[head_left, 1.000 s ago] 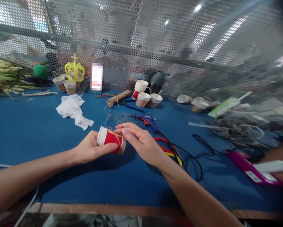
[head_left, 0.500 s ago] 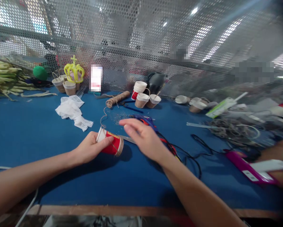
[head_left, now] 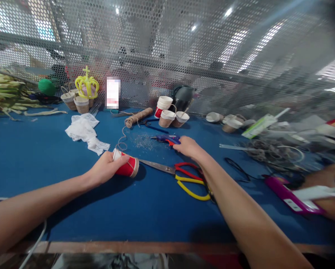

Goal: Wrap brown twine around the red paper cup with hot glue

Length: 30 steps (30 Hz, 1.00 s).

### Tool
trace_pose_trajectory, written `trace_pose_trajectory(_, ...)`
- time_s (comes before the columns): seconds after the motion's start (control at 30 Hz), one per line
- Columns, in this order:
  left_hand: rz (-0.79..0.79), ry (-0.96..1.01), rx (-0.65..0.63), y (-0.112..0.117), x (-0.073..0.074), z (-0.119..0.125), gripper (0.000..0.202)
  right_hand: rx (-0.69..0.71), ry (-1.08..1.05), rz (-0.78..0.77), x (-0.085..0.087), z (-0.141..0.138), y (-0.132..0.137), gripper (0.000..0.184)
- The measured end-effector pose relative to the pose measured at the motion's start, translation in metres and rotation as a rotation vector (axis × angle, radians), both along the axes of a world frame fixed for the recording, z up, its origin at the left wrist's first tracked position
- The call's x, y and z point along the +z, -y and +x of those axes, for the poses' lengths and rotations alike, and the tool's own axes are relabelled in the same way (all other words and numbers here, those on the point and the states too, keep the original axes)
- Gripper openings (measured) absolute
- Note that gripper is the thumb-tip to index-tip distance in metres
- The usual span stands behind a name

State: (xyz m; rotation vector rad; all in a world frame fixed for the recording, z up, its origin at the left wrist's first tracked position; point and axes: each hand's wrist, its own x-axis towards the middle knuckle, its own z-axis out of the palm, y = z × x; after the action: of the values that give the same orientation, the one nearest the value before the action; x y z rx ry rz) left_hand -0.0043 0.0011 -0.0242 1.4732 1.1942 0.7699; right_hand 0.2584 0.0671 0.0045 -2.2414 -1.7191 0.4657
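Observation:
My left hand [head_left: 107, 168] is closed around a red and white paper cup [head_left: 126, 166], which is tilted on its side with a brown twine band at its base. A strand of twine [head_left: 122, 140] runs from the cup's rim to a twine roll [head_left: 139, 117] farther back. My right hand [head_left: 187, 146] is wrapped round the handle of a blue glue gun [head_left: 167, 139], whose nozzle points left. Under my right forearm lie scissors [head_left: 170, 170] with red and yellow handles, blades toward the cup.
White gauzy cloth [head_left: 86, 130] lies at left. Twine-wrapped cups [head_left: 167, 118] stand behind the glue gun; a yellow crown ornament [head_left: 87, 84] and more cups are back left. A purple power strip [head_left: 285, 192] and another person's hand [head_left: 332, 175] are at right. Perforated metal panel [head_left: 145, 48] behind.
My right hand has moved right and back from near the cup and closed on the glue gun. The scissors are now uncovered. The cup, in my left hand, shifted slightly left.

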Motion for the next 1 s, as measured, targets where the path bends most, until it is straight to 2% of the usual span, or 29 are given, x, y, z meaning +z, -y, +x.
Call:
trace_pose_trajectory(0.1, 0.029, -0.034, -0.012, -0.001, 0.001, -0.001, 0.039, 0.055, -0.206, 0.056, 0.013, -0.005, 0.017, 0.005)
trace_pose_trajectory(0.2, 0.076, -0.077, -0.032, -0.002, 0.002, -0.004, 0.039, 0.125, -0.438, 0.074, 0.025, -0.015, 0.04, 0.014)
trace_pose_trajectory(0.27, 0.097, -0.115, -0.032, -0.003, 0.002, -0.005, 0.039, 0.186, -0.677, -0.009, 0.03, -0.022, 0.056, 0.018)
trace_pose_trajectory(0.33, 0.095, -0.15, -0.025, -0.004, 0.0, -0.006, 0.039, 0.234, -0.736, -0.047, 0.031, -0.029, 0.07, 0.021)
trace_pose_trajectory(0.5, 0.071, -0.165, -0.029, -0.006, -0.001, -0.006, 0.041, 0.389, -0.566, -0.093, 0.03, -0.036, 0.093, 0.021)
trace_pose_trajectory(0.67, 0.064, -0.124, -0.033, -0.007, 0.0, -0.004, 0.039, 0.426, -0.36, -0.105, 0.031, -0.04, 0.105, 0.025)
trace_pose_trajectory(1.0, 0.084, -0.115, -0.046, -0.008, 0.002, -0.003, 0.039, 0.461, -0.33, 0.014, 0.027, -0.049, 0.11, 0.031)
